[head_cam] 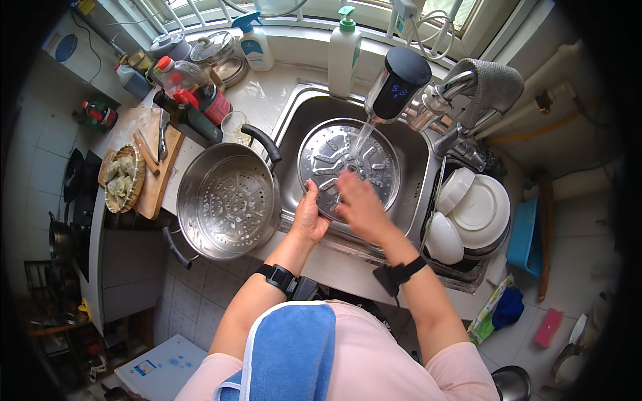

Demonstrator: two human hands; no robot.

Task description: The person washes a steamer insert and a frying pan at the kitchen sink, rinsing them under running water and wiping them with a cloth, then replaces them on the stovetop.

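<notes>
A round perforated metal steamer plate (pixel 326 158) is tilted in the stainless steel sink (pixel 412 200), under water running from a faucet-mounted device (pixel 397 85) with a lit display. My left hand (pixel 311 215) grips the plate's near edge, thumb on top. Over the plate's near part is my right hand (pixel 363 203), blurred by motion, its fingers at or just above the surface; whether they touch it I cannot tell. Left of the sink stands a two-handled steel steamer pot (pixel 228 200) with a wet, perforated bottom.
White bowls and plates (pixel 479 210) fill a rack right of the sink. A white pump bottle (pixel 344 55) stands at the back rim. Further left are bottles (pixel 193 115), a glass (pixel 233 128), and a cutting board (pixel 168 185) with a knife and a woven basket (pixel 125 178) of food.
</notes>
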